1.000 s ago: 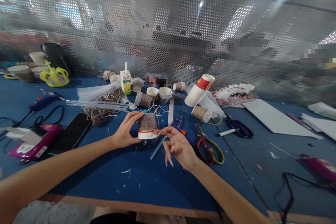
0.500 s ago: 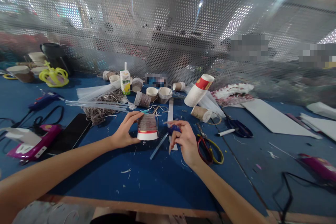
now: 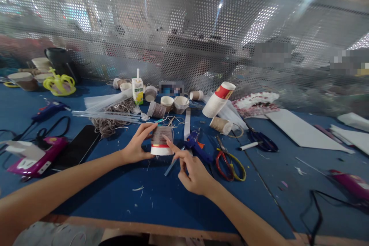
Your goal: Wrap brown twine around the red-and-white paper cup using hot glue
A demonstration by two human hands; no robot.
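Note:
My left hand grips a paper cup from its left side, thumb low and fingers high. Grey-brown yarn is wound round the cup, leaving a red band and a white part bare at the near end. The index finger of my right hand points out and touches the yarn near the red band; its other fingers are partly bent and hold nothing. Just behind that hand lies a blue glue gun, with a clear glue stick beside it.
Red-and-yellow-handled scissors lie right of the glue gun. Behind are a yarn heap, a juice carton, several yarn-wrapped cups and a cup stack. A phone and a purple glue gun lie at left.
My right hand has left the blue glue gun, which now rests on the table, and has moved left to touch the cup's yarn. My left hand stays on the cup.

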